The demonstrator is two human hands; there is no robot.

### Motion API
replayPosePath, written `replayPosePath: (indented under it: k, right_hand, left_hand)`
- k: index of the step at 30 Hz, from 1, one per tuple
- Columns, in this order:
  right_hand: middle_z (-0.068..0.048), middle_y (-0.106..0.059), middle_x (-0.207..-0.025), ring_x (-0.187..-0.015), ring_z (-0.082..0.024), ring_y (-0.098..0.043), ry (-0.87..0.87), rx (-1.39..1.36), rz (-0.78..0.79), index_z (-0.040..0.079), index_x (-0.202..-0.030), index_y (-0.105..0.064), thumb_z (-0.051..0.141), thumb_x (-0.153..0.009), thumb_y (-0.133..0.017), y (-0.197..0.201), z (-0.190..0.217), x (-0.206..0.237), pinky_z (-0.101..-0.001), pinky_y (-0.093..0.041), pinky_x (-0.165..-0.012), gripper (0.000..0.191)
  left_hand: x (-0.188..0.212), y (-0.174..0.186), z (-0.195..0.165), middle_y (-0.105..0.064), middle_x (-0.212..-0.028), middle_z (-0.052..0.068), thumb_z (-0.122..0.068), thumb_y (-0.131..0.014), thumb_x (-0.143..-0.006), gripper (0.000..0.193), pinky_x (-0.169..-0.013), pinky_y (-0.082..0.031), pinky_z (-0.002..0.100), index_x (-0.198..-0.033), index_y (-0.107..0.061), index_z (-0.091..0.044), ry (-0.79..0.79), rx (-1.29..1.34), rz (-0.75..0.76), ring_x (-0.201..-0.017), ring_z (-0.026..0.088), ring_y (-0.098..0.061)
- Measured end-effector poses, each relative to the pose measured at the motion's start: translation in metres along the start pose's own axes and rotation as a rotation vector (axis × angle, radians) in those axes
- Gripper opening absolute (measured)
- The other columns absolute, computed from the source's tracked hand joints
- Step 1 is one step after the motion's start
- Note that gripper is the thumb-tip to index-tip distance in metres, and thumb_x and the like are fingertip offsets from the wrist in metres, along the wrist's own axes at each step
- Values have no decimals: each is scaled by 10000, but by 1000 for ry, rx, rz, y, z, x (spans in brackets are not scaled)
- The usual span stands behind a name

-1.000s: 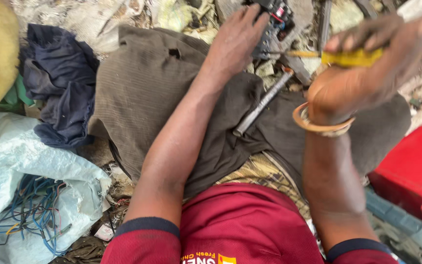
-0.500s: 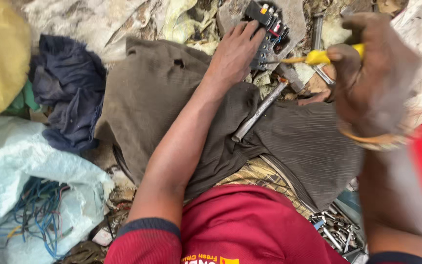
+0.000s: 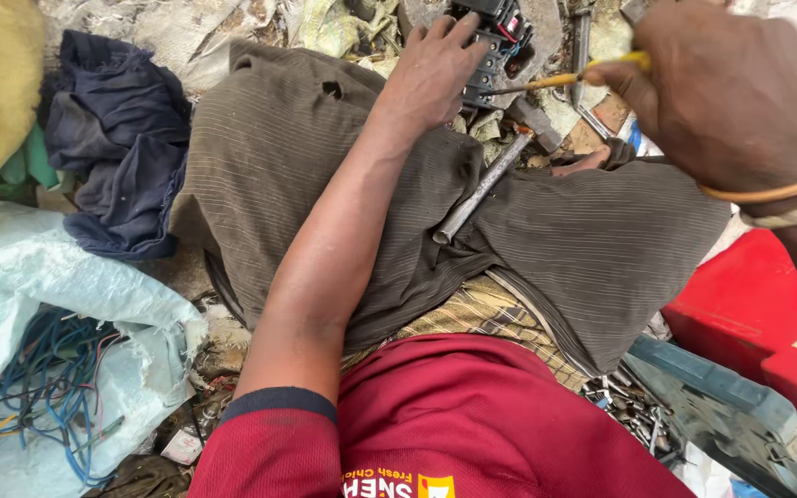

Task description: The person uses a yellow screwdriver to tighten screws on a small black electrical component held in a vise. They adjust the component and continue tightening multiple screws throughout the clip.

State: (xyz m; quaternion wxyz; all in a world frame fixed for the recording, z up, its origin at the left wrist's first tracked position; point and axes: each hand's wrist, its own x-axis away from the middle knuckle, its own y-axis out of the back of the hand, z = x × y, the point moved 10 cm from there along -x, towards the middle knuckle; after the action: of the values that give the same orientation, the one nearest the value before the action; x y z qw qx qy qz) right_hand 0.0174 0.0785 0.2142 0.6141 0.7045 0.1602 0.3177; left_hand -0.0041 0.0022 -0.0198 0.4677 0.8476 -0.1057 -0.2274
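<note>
Pale sack (image 3: 39, 314) holds tangled blue wires (image 3: 34, 397). Left hand (image 3: 431, 74) fingers press black electrical part (image 3: 495, 37); right hand (image 3: 731, 92) grips yellow-handled screwdriver (image 3: 565, 78). Ground littered with scrap.

We've got our left hand (image 3: 431, 69) stretched far forward, palm down, fingers curled; our right hand (image 3: 726, 92) is raised, fist closed, wrist bent.

Littered ground (image 3: 232, 28) (rags (image 3: 113, 157), sacks (image 3: 39, 295))
</note>
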Motion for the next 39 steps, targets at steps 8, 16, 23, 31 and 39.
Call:
replayPosePath:
  k: [8,16,23,31,39]
  right_hand:
    - [-13,-653,-1118,-1014,-127,-650,-60,-1149,-608,58,-1316,-492,81,-1090,-754,-51,-24,20,-280,-568,-912,346]
    - [-87,-720,-1094,-991,-189,-727,-336,-1008,-894,20,-1195,-668,65,-1037,-868,-156,-32,27,-314,-625,-903,259]
    - [-48,-714,-1134,-1059,-148,-703,-279,-1190,-869,38,-1218,-603,106,-1010,-776,-137,-32,24,-275,-605,-932,279]
    - [-91,-746,-1169,-1142,-212,-745,-246,-1241,-857,36,-1281,-600,102,-1084,-755,-151,-39,22,-350,-648,-1028,258]
    - [-89,-733,-1102,-1019,-193,-762,-346,-967,-862,45,-1210,-640,139,-1097,-835,-174,-52,29,-316,-679,-895,244]
  left_hand:
    - [-13,-2,-37,-683,-1118,96,-282,-728,-974,269,-971,-493,469,-1215,-717,-161,95,527,322,-1102,265,-618]
    - [-4,1,-22,-643,-1283,103,-287,-881,-638,641,-1016,-465,497,-1225,-675,-130,-28,177,68,-1229,307,-531]
    - [10,-18,-7,-461,-1471,169,21,-811,-703,743,-1111,-426,563,-1383,-583,-172,-27,-92,-59,-1392,392,-420]
    - [9,-16,-1,-458,-1449,168,-109,-945,-577,870,-1096,-455,539,-1362,-572,-121,19,82,-48,-1351,401,-452]
    - [7,-26,2,-484,-1398,121,-228,-998,-582,935,-1083,-486,512,-1406,-563,-150,37,42,-60,-1298,344,-493]
